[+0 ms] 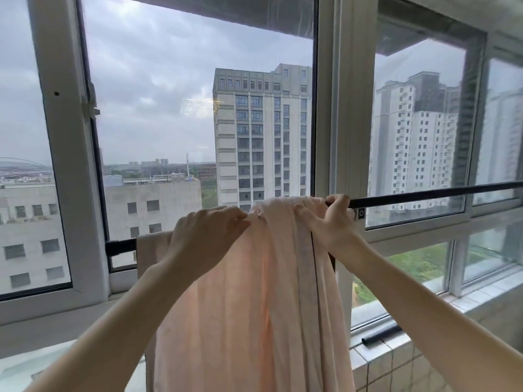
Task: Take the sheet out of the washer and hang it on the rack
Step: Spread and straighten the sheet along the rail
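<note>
A pale pink sheet (pixel 240 292) hangs bunched over a black rack bar (pixel 424 195) that runs across the window. My left hand (pixel 203 236) pinches the sheet's gathered top fold on the bar. My right hand (pixel 331 219) grips the sheet's right edge at the bar, its fingers curled over both cloth and bar. A dark stripe runs down the sheet's right side. The washer is out of view.
Large windows with white frames (pixel 336 108) stand right behind the bar. A tiled sill (pixel 396 360) at the lower right carries a short black tube (pixel 380 335). A white surface (pixel 22 369) shows at the lower left.
</note>
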The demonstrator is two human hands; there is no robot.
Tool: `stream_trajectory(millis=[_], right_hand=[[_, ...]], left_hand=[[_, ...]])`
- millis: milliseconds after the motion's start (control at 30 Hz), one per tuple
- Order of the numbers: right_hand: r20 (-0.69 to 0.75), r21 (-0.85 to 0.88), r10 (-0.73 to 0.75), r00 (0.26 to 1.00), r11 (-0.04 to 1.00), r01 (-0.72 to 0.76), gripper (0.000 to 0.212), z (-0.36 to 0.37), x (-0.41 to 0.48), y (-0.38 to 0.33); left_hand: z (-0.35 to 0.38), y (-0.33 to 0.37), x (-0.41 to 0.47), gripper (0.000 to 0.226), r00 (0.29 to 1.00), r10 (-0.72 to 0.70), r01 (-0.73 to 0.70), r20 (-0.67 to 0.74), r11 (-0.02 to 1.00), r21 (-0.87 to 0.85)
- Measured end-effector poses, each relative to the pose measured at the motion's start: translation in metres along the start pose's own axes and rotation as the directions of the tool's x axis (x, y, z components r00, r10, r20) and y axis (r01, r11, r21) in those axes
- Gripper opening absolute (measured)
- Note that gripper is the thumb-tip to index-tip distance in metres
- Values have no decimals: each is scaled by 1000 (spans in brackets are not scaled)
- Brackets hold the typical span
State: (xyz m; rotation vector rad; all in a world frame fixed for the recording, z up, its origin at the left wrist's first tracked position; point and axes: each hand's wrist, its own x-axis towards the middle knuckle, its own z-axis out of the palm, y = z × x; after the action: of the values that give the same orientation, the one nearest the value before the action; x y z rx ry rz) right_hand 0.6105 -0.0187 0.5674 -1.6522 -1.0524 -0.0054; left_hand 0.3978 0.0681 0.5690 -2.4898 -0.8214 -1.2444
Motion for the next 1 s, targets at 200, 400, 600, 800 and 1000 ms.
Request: stream_trajectory(millis=[200,400,600,800,1000], right_hand=[[87,-78,-36,996,996,43,73,9,-2,-7],[32,-37,-83,996,996,84,71,20,-4,-11],[-36,-122,-301,953,948,295,36,16,-1,-17],[-152,-119,-359,921,931,344,22,-6,28,-36],[-183,-238,-387,904,909,341,23,-37,65,-32]], left_hand=[[4,-8,-2,26,996,-7,11,-87,999,43],[6,-11,-4,29,994,-1,4,-110,1000,22],[10,-15,-3,40,993,6,0,-120,999,50],[9,-19,-5,28,989,12,-4,-144,998,56],[12,-19,-5,26,986,25,-13,-165,997,70]])
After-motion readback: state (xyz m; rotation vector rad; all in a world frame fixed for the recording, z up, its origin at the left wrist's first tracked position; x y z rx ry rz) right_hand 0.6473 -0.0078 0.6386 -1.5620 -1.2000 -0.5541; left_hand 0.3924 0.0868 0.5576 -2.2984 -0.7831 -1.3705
